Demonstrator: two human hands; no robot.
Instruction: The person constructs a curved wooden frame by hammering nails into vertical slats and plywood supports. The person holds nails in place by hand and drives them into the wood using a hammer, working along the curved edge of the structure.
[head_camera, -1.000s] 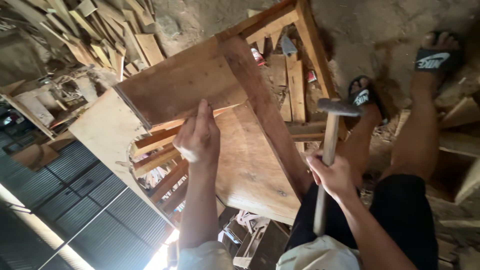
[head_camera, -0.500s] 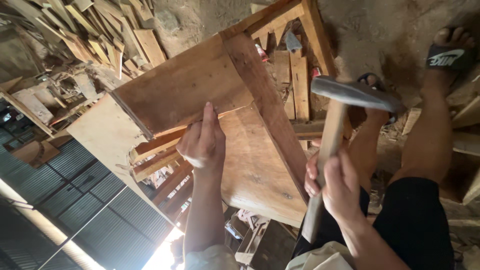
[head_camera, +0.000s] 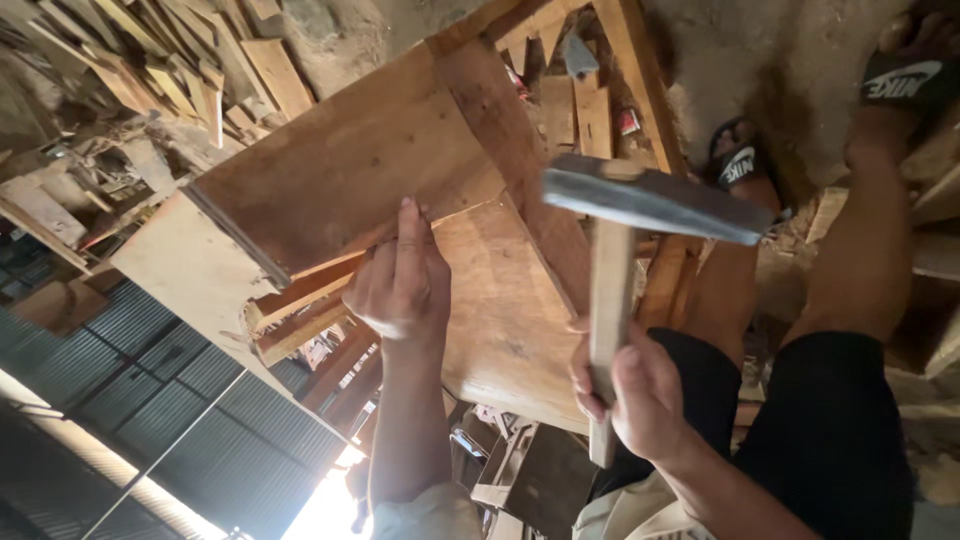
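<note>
My right hand (head_camera: 640, 395) grips the wooden handle of a hammer (head_camera: 612, 300), whose grey steel head (head_camera: 655, 200) is raised above the work. My left hand (head_camera: 400, 280) rests on a brown plywood panel (head_camera: 340, 175), fingers pinched near its lower edge; whether a nail sits between them is too small to tell. The panel belongs to a wooden frame piece with a diagonal beam (head_camera: 520, 150) and a second flat board (head_camera: 500, 310) below it. My legs in black shorts (head_camera: 830, 420) are at the right.
Scrap wood offcuts (head_camera: 150, 70) pile up at the upper left. My feet wear black sandals (head_camera: 740, 160) on a dirt floor (head_camera: 790, 70). More timber pieces (head_camera: 575, 110) lie under the frame. Corrugated metal sheeting (head_camera: 130, 400) fills the lower left.
The hammer has risen and swung up toward the camera, its head now higher and closer. My left hand stays on the plywood panel in about the same place.
</note>
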